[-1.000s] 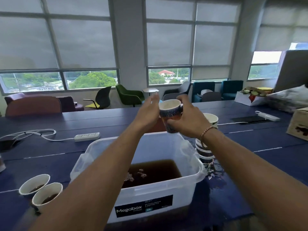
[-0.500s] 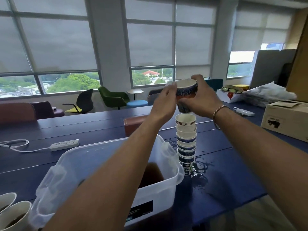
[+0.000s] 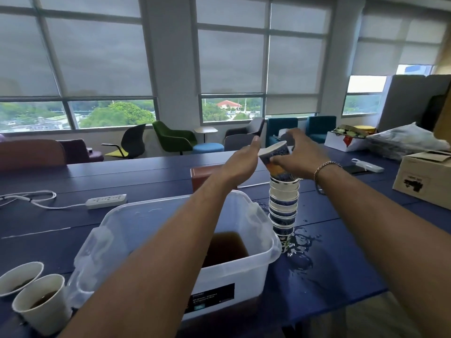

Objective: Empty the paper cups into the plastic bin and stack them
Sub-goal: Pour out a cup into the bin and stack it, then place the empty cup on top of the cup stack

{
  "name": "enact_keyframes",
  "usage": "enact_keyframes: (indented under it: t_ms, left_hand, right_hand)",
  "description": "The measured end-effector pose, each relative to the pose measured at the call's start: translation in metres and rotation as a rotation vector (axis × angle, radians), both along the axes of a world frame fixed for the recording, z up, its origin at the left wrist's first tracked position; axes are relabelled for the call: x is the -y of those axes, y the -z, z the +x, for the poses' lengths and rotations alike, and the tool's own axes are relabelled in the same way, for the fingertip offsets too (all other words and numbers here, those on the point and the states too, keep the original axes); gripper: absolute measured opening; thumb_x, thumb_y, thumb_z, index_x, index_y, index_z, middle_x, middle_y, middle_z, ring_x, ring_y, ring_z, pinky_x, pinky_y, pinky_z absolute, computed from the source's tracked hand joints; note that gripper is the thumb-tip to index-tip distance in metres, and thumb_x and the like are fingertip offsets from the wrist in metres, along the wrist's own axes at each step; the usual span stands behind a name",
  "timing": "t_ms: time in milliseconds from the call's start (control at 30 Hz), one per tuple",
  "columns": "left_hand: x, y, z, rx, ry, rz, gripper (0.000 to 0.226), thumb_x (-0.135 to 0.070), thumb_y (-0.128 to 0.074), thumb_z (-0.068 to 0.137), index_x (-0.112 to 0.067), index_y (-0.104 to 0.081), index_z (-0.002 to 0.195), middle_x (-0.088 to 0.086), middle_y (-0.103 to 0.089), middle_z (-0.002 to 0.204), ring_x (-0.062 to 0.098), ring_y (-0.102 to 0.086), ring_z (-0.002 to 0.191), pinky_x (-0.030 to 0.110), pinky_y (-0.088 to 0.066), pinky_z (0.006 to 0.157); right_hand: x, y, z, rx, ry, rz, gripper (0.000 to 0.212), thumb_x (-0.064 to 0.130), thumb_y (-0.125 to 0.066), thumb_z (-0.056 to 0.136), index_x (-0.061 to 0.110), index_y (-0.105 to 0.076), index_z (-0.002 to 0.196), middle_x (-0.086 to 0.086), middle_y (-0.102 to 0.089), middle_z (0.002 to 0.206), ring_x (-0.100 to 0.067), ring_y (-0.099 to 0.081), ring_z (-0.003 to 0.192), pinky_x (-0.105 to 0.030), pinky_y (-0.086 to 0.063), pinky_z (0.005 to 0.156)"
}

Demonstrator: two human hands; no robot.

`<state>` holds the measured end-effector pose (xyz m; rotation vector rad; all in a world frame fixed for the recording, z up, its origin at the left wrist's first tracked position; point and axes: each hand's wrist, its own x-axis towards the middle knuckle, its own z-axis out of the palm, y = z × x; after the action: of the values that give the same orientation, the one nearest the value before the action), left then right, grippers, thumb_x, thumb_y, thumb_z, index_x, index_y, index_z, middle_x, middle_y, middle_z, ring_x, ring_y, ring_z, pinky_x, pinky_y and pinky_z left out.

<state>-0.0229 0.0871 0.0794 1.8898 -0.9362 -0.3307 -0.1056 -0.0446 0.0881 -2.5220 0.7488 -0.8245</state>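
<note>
A clear plastic bin [image 3: 266, 262] with brown liquid in it stands on the blue table. Right of it rises a stack of several patterned paper cups [image 3: 284, 206]. My right hand [image 3: 301, 156] grips a tilted patterned paper cup [image 3: 275, 157] whose base sits in the top of the stack. My left hand [image 3: 241, 162] has straight fingers, with the fingertips touching that cup's rim from the left. Two white paper cups with brown liquid [image 3: 41, 303] [image 3: 18, 276] stand at the table's near left corner.
Spilled liquid [image 3: 301, 250] lies on the blue table [image 3: 329, 269] around the stack's foot. A white power strip [image 3: 106, 201] with its cable lies at the left, a brown box [image 3: 202, 175] behind the bin, a cardboard box [image 3: 424, 179] at the right. Chairs stand by the windows.
The cup has come from above the bin, rightwards and down, onto the top of the stack, and now leans to the left. Both hands stayed with it.
</note>
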Motion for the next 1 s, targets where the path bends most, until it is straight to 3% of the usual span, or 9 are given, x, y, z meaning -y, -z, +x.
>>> enact_keyframes:
  t_ms: [100,200,333,433,567,633,733,933,1000]
  left_hand:
    - [0.003,-0.001,-0.002,-0.030,0.021,-0.028,0.064,-0.056,-0.016,0.103,-0.016,-0.038,0.147,0.012,-0.048,0.147,0.025,-0.048,0.124,0.036,-0.031,0.104]
    - [0.010,0.000,-0.005,-0.020,0.008,-0.028,0.068,-0.058,-0.015,0.102,-0.015,-0.032,0.152,0.011,-0.042,0.152,0.028,-0.041,0.138,0.041,-0.026,0.115]
    - [0.010,0.006,-0.003,0.086,-0.017,0.091,0.068,-0.056,-0.009,0.103,-0.015,-0.028,0.154,0.011,-0.038,0.155,0.028,-0.035,0.143,0.043,-0.020,0.118]
    - [-0.003,0.006,0.006,0.093,-0.052,0.066,0.069,-0.057,-0.012,0.103,-0.014,-0.032,0.152,0.010,-0.040,0.154,0.027,-0.038,0.140,0.044,-0.024,0.118]
    - [-0.040,0.004,0.037,0.246,-0.132,0.068,0.060,-0.051,-0.019,0.104,-0.015,-0.042,0.146,0.011,-0.049,0.145,0.026,-0.052,0.126,0.041,-0.037,0.108]
    - [-0.069,0.003,0.056,0.241,-0.182,0.044,0.051,-0.049,-0.028,0.104,-0.013,-0.058,0.125,0.010,-0.060,0.125,0.023,-0.057,0.108,0.037,-0.044,0.090]
    - [-0.117,0.004,0.079,0.169,-0.242,0.044,0.031,-0.032,-0.042,0.103,-0.010,-0.062,0.094,0.006,-0.063,0.090,0.018,-0.054,0.079,0.030,-0.039,0.065]
    - [-0.221,0.020,0.116,0.213,-0.418,0.158,0.022,0.001,-0.051,0.090,0.001,-0.072,0.097,0.014,-0.071,0.099,0.023,-0.063,0.087,0.033,-0.048,0.076]
    - [-0.258,0.029,0.124,0.203,-0.469,0.220,0.022,0.003,-0.052,0.089,-0.006,-0.072,0.092,0.013,-0.071,0.096,0.022,-0.061,0.081,0.032,-0.049,0.073]
  right_hand:
    - [-0.007,-0.004,0.004,-0.109,0.039,-0.020,0.058,0.039,-0.074,0.079,0.015,-0.052,0.127,-0.012,-0.057,0.128,-0.030,-0.056,0.109,-0.040,-0.050,0.091]
    - [-0.004,-0.003,-0.002,-0.239,0.075,0.015,0.062,0.047,-0.072,0.079,0.010,-0.055,0.126,-0.012,-0.060,0.125,-0.026,-0.055,0.101,-0.033,-0.046,0.080]
    - [-0.003,-0.002,-0.014,-0.270,0.072,0.019,0.075,0.046,-0.072,0.079,0.014,-0.042,0.140,-0.010,-0.050,0.140,-0.030,-0.051,0.121,-0.037,-0.045,0.096]
    - [-0.015,-0.007,-0.008,-0.163,0.065,-0.098,0.064,0.043,-0.069,0.077,0.018,-0.049,0.133,-0.009,-0.054,0.135,-0.030,-0.054,0.116,-0.043,-0.049,0.096]
    - [-0.070,-0.014,0.022,-0.023,-0.083,-0.187,0.044,0.039,-0.065,0.082,0.021,-0.057,0.121,-0.005,-0.061,0.123,-0.024,-0.057,0.107,-0.038,-0.050,0.091]
    - [-0.104,-0.011,0.042,-0.011,-0.185,-0.171,0.039,0.039,-0.065,0.081,0.021,-0.060,0.115,-0.003,-0.064,0.117,-0.023,-0.060,0.104,-0.038,-0.051,0.090]
    - [-0.153,0.001,0.072,-0.057,-0.335,-0.110,0.035,0.032,-0.065,0.080,0.019,-0.058,0.112,-0.005,-0.065,0.106,-0.023,-0.061,0.096,-0.040,-0.053,0.087]
    - [-0.241,0.026,0.122,-0.140,-0.566,-0.043,0.032,0.029,-0.062,0.085,0.016,-0.065,0.114,-0.008,-0.067,0.107,-0.025,-0.063,0.096,-0.042,-0.054,0.086]
    - [-0.269,0.035,0.137,-0.165,-0.645,-0.039,0.025,0.028,-0.062,0.086,0.017,-0.070,0.108,-0.008,-0.070,0.106,-0.025,-0.064,0.094,-0.041,-0.055,0.084]
